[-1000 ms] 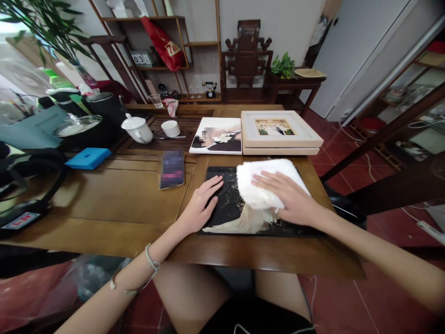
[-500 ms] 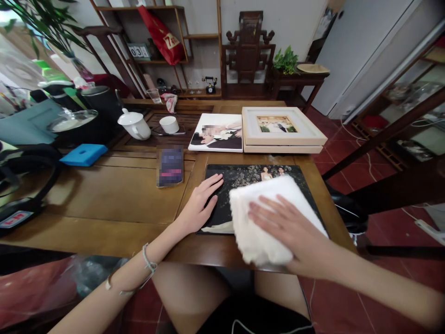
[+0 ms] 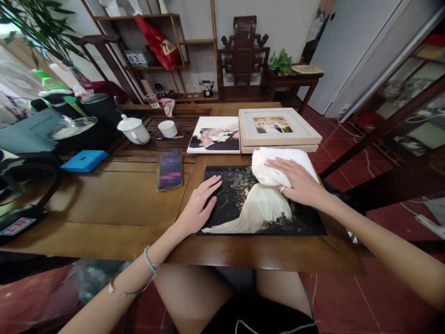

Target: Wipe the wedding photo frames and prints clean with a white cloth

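Holding a folded white plush cloth (image 3: 261,168), the right hand (image 3: 296,180) overlies a dark rectangular print (image 3: 227,199); leftward, the spread left hand (image 3: 199,206) touches it.

Flat on wooden tabletop (image 3: 139,197): black rectangular photo panel (image 3: 248,211); across right of far edge: folded white fluffy cloth (image 3: 261,170).

white cloth (image 3: 264,164) 1 | pictures (image 3: 257,213) 3 (one framed) | white cups (image 3: 168,130) 2 | blue block (image 3: 84,161) 1 | leafy plants (image 3: 280,62) 2

The cloth (image 3: 262,162) is white, the print (image 3: 231,199) black with a cream gown (image 3: 259,208), the block (image 3: 85,161) bright blue.
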A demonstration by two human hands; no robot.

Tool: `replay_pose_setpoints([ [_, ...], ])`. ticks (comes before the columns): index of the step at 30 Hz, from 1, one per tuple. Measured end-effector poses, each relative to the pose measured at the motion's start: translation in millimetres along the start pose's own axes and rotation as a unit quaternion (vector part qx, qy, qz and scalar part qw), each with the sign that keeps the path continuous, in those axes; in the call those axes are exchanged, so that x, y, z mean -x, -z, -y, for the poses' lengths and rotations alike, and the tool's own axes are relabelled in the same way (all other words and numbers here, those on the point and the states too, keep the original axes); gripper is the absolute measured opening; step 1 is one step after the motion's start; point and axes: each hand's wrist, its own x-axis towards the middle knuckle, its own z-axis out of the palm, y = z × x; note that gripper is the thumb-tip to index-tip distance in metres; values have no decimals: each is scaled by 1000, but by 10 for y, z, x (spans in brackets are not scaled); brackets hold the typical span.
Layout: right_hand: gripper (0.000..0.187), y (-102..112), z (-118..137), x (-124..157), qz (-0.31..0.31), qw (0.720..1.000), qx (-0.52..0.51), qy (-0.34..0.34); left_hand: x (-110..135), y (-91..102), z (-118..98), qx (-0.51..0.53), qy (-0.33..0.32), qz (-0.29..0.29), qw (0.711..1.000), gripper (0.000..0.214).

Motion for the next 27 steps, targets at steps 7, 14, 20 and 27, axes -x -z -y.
replay_pose_setpoints([
  [7,82,84,341,696,26,999,7,35,-5,-3,-15,8,7,-1,1000,43],
  [14,87,98,988,757,164,966,-79,183,-8,-6,-13,5,16,0,1000,43],
  [20,86,2,514,171,86,986,-78,123,-4,6,-20,4,11,1,1000,43],
  [27,61,26,-61,199,-22,999,-41,-22,-6,5,-20,8,5,-1,1000,43],
])
